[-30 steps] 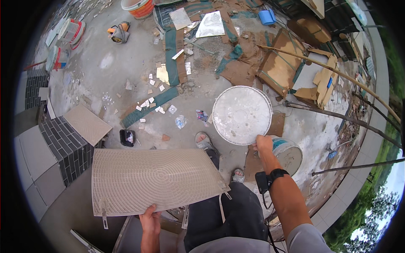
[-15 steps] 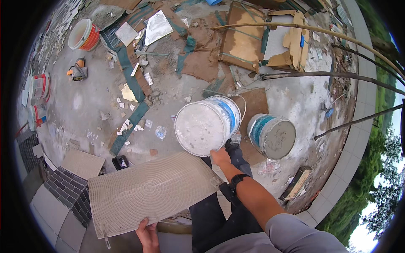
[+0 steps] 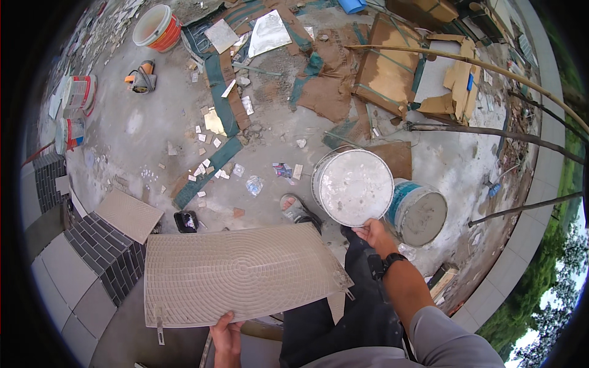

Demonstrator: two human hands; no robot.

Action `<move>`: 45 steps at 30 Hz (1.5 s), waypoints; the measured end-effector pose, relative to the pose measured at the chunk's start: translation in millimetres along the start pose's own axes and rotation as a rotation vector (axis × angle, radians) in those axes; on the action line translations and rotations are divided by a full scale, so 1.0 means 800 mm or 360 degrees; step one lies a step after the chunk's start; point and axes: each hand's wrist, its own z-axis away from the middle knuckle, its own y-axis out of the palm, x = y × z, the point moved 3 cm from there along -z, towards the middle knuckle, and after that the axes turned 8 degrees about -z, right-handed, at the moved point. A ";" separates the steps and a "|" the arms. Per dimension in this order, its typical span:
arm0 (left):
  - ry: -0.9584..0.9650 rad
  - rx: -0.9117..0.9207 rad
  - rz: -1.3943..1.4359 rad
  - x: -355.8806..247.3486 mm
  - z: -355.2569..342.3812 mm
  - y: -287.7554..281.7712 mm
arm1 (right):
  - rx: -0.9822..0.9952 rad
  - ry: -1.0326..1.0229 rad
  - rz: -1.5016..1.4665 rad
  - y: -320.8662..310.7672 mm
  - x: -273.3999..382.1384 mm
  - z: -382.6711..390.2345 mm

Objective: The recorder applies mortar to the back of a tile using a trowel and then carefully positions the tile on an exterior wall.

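Observation:
My left hand [image 3: 226, 333] grips the lower edge of a large beige tile [image 3: 245, 270], fingers curled over it. The tile's upper face carries concentric ridges, and a small metal clip [image 3: 161, 331] hangs at its lower left corner. My right hand [image 3: 372, 232] is closed on the near edge of a white bucket [image 3: 353, 187], whose flat round face is turned up at me. Just right of it stands another bucket [image 3: 423, 218], filled with grey mortar-like paste.
Dark brick-patterned and plain tiles [image 3: 98, 264] lie at the left. An orange-and-black tool [image 3: 142, 78] and a red-and-white bucket [image 3: 157, 29] are farther off. Cardboard [image 3: 383, 61], tile scraps and long poles [image 3: 491, 129] litter the far and right side. My sandalled foot [image 3: 294, 205] shows beyond the tile.
The white bucket has moved right, closer to the mortar bucket, with my right hand still on it, and its side label is now out of sight. The tile has levelled out. The view has shifted.

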 end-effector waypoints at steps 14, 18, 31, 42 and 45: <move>0.0067 -0.0052 -0.0006 -0.008 -0.002 -0.039 | 0.0312 0.0447 0.0622 0.130 -0.111 0.004; 0.0096 -0.0035 0.0006 -0.012 -0.005 -0.053 | 0.0210 -0.0182 0.1117 0.111 -0.026 0.028; 0.0280 0.0033 -0.0248 -0.122 0.020 -0.032 | -0.0152 -0.1065 0.1667 -0.003 0.057 0.078; 0.0362 0.0608 -0.0142 -0.100 -0.046 0.112 | 0.0519 -0.0279 0.0058 0.105 0.052 0.171; 0.0214 0.0785 -0.0080 -0.060 -0.096 0.189 | -0.0082 -0.0707 0.0223 0.047 0.085 0.140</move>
